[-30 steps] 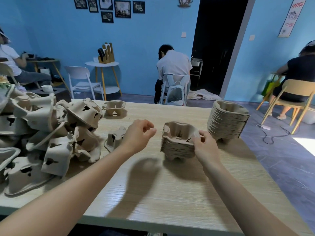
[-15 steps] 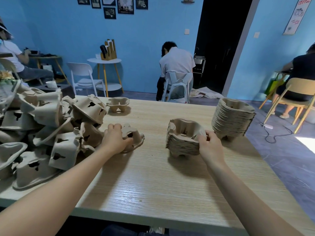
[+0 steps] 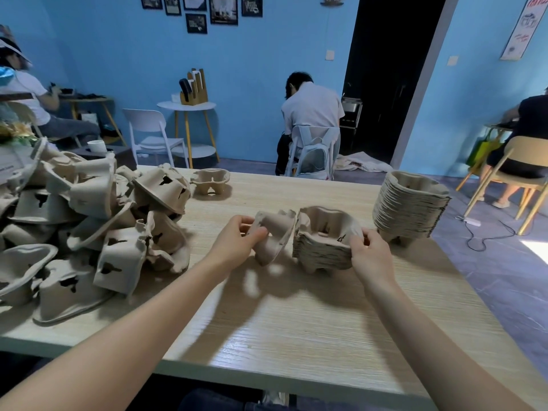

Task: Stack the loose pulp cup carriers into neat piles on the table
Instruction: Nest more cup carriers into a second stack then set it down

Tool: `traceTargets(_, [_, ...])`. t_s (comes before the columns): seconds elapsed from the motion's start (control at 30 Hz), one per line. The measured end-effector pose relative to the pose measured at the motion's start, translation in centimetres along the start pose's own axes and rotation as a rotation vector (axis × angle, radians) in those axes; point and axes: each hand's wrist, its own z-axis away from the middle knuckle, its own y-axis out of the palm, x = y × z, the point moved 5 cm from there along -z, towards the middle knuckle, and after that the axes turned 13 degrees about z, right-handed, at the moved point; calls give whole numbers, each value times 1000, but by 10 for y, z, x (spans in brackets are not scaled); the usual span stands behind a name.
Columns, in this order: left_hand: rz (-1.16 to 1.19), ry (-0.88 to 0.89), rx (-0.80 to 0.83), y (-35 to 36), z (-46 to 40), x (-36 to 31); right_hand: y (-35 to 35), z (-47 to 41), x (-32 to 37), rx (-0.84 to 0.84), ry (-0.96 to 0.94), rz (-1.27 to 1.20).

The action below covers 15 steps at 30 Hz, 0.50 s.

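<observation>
**Pulp carrier in the left grip, short pile steadied by the right**

Pulp everywhere on the pale wood table [image 3: 296, 321]. Left hand [image 3: 237, 246] up off the surface, grip clamped round a single loose carrier [image 3: 274, 235], thumb and fingers curled over its near edge. Carrier tilted on its side, open face turned right, hanging just beside the short pile [image 3: 323, 241] and almost touching its left rim. Right hand [image 3: 370, 253] on the pile's right side, grip pinched on the top edge, thumb over the rim, fingers down the layered wall. Short pile standing upright on its feet, mid-table, cups facing up.

Further right and a little behind, well apart from both hands: the tall pile [image 3: 410, 207], neatly nested, near the table's right edge. Over on the left, the loose heap [image 3: 89, 226], carriers tumbled at all angles, many upside down with dark cut-outs showing. Behind the heap's far right corner, one lone carrier [image 3: 211, 180] sitting upright by itself.

Beyond the table: blue walls, a white chair [image 3: 151, 134], a round side table [image 3: 186, 106], a seated person [image 3: 311, 114] with back turned, a dark doorway [image 3: 385, 69]. More seated people at far left and far right.
</observation>
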Motion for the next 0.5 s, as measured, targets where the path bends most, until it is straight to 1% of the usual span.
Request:
traceTargets(0.07, [4,0,36,10,4,4,0,0,-1,3,3,1])
traceTargets(0.13, [-40,59,54,14,8,4,1,0,-2,8,6,7])
traceTargets(0.27, [-327,315,63,15,18,-11,2,0,-3,14,7,16])
traceTargets(0.33, [-462,419,99,19,23,-19,2,0,-2,15,7,14])
traceTargets(0.4, [-536,455,148,22,26,-22,2,1,-1,21,11,12])
traceTargets(0.5, [-552,430,195,21,29,-23,3,1,-1,28,19,15])
